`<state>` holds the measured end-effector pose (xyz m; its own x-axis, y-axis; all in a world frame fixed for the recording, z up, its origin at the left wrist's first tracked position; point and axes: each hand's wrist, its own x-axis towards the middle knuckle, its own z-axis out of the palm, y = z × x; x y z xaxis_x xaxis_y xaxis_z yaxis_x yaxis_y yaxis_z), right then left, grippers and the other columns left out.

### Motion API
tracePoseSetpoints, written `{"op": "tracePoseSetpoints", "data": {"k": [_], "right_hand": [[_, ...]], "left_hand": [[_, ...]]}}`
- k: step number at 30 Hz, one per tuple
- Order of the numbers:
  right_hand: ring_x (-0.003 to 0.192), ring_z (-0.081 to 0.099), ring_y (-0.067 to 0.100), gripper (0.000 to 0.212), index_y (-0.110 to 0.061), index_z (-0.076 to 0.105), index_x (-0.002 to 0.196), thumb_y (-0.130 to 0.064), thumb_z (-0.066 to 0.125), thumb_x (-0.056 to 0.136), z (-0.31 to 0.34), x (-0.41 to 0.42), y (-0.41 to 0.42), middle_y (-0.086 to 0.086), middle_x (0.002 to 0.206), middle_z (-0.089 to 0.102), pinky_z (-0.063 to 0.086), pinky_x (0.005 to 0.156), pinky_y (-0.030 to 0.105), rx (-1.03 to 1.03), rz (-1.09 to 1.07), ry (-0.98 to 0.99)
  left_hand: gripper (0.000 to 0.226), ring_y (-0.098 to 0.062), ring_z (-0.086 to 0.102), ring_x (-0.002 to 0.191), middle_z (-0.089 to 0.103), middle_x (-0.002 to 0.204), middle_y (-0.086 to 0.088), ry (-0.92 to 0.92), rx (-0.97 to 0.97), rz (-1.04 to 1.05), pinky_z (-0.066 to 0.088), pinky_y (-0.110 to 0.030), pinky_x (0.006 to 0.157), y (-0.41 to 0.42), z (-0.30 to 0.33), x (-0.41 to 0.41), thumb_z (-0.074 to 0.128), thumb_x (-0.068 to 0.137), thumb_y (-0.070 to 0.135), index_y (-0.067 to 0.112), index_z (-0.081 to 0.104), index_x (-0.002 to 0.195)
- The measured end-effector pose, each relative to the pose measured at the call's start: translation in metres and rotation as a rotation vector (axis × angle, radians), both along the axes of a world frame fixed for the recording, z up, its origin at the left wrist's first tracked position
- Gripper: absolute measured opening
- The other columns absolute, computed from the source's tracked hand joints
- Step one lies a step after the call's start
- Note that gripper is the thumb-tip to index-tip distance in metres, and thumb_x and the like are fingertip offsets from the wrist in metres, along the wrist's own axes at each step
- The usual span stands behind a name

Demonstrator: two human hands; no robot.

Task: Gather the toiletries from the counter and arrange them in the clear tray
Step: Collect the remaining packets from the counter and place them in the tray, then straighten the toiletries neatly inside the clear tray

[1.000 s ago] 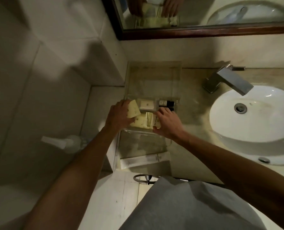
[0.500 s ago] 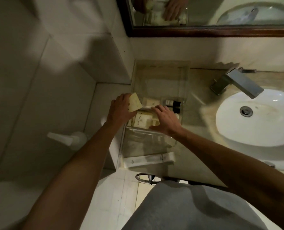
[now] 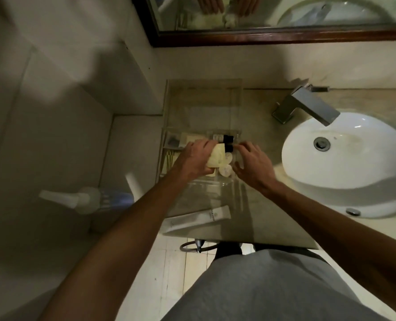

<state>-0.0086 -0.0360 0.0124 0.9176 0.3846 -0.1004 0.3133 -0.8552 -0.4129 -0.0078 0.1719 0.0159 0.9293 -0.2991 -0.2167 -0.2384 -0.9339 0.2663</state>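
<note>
Moved: my left hand [image 3: 196, 159] has carried the pale packet [image 3: 216, 156] rightward over the clear tray [image 3: 167, 144].
Left fingers: clamped on the packet, to seat it.
Right hand [image 3: 253, 164]: fingers apart, steadying the bottles [image 3: 227, 142].

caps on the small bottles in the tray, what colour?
Black. The small bottles lie in the clear tray, caps pointing right; head view, just above the left hand.

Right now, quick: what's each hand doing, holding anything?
Left hand: closed on a pale yellow packet over the clear tray.
Right hand: open, fingers spread, holding nothing.
</note>
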Motion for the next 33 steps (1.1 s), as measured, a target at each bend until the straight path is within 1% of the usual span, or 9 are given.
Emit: {"op": "tracePoseSetpoints", "data": {"k": [3, 5, 11, 14, 18, 20, 22, 27, 33], "right_hand": [[0.114, 0.051, 0.023, 0.057, -0.014, 0.051, 0.136, -0.023, 0.072, 0.084, 0.005, 0.0, -0.003, 0.009, 0.134, 0.054, 0.049, 0.091, 0.036, -0.012, -0.007, -0.02], [0.117, 0.05, 0.024, 0.059, -0.014, 0.05, 0.138, -0.023, 0.072, 0.084, 0.005, 0.0, -0.007, 0.009, 0.136, 0.052, 0.048, 0.094, 0.037, -0.013, -0.011, 0.003], [0.11, 0.051, 0.02, 0.044, -0.017, 0.058, 0.127, -0.031, 0.069, 0.087, 0.009, -0.016, -0.007, 0.006, 0.127, 0.057, 0.05, 0.089, 0.036, 0.028, 0.139, -0.064], [0.105, 0.054, 0.02, 0.039, -0.019, 0.063, 0.123, -0.04, 0.065, 0.089, 0.001, -0.052, 0.004, 0.005, 0.12, 0.062, 0.051, 0.087, 0.036, 0.003, 0.404, -0.099], [0.129, 0.04, 0.026, 0.061, -0.017, 0.044, 0.144, -0.045, 0.058, 0.092, -0.026, -0.099, 0.019, 0.007, 0.144, 0.043, 0.039, 0.104, 0.04, -0.282, 0.645, 0.139], [0.139, 0.03, 0.027, 0.055, -0.016, 0.042, 0.145, -0.037, 0.054, 0.096, -0.036, -0.108, 0.02, 0.009, 0.15, 0.036, 0.033, 0.108, 0.041, -0.343, 0.643, 0.21], [0.136, 0.035, 0.028, 0.048, -0.015, 0.05, 0.14, -0.03, 0.056, 0.095, -0.04, -0.108, 0.022, 0.009, 0.145, 0.043, 0.035, 0.106, 0.041, -0.326, 0.616, 0.217], [0.104, 0.056, 0.024, 0.04, -0.016, 0.066, 0.12, -0.029, 0.072, 0.083, -0.024, -0.075, 0.018, 0.007, 0.117, 0.063, 0.052, 0.086, 0.039, -0.17, 0.485, 0.044], [0.087, 0.055, 0.02, 0.033, -0.014, 0.071, 0.108, -0.033, 0.073, 0.082, 0.014, -0.006, 0.021, 0.005, 0.103, 0.066, 0.053, 0.065, 0.034, -0.042, 0.321, -0.198]], "left_hand": [[0.121, -0.027, 0.032, 0.138, 0.029, 0.154, -0.008, 0.14, 0.028, 0.016, 0.02, -0.041, 0.114, 0.004, -0.005, -0.01, 0.084, 0.061, 0.054, 0.02, 0.013, 0.153], [0.127, -0.027, 0.029, 0.139, 0.026, 0.156, -0.008, 0.149, 0.016, 0.011, 0.021, -0.04, 0.116, 0.015, -0.008, -0.019, 0.084, 0.058, 0.057, 0.017, 0.011, 0.154], [0.09, -0.024, 0.047, 0.121, 0.046, 0.136, -0.008, -0.099, -0.042, 0.011, 0.045, -0.042, 0.1, 0.045, -0.001, -0.042, 0.08, 0.066, 0.05, 0.014, 0.041, 0.138], [0.07, -0.025, 0.055, 0.112, 0.055, 0.128, -0.01, -0.147, 0.0, -0.213, 0.049, -0.039, 0.094, 0.046, -0.006, -0.086, 0.069, 0.077, 0.055, 0.013, 0.049, 0.13], [0.062, -0.022, 0.056, 0.102, 0.06, 0.117, -0.006, 0.045, 0.12, -0.307, 0.047, -0.037, 0.09, 0.048, -0.037, -0.151, 0.051, 0.085, 0.063, 0.014, 0.05, 0.123], [0.051, -0.021, 0.056, 0.1, 0.06, 0.112, -0.005, 0.184, 0.103, -0.171, 0.046, -0.034, 0.09, 0.043, -0.044, -0.169, 0.061, 0.084, 0.05, 0.013, 0.052, 0.119], [0.036, -0.021, 0.057, 0.098, 0.06, 0.108, -0.005, 0.245, 0.092, -0.101, 0.044, -0.032, 0.086, 0.039, -0.043, -0.173, 0.064, 0.083, 0.035, 0.014, 0.054, 0.111], [0.024, -0.017, 0.056, 0.087, 0.06, 0.099, -0.005, 0.038, 0.0, -0.035, 0.048, -0.03, 0.077, 0.051, -0.023, -0.133, 0.066, 0.082, 0.024, 0.014, 0.057, 0.102], [0.037, -0.025, 0.059, 0.09, 0.063, 0.103, -0.006, -0.262, 0.034, -0.049, 0.045, -0.037, 0.082, 0.065, 0.01, -0.052, 0.046, 0.082, 0.036, 0.014, 0.059, 0.109]]}}
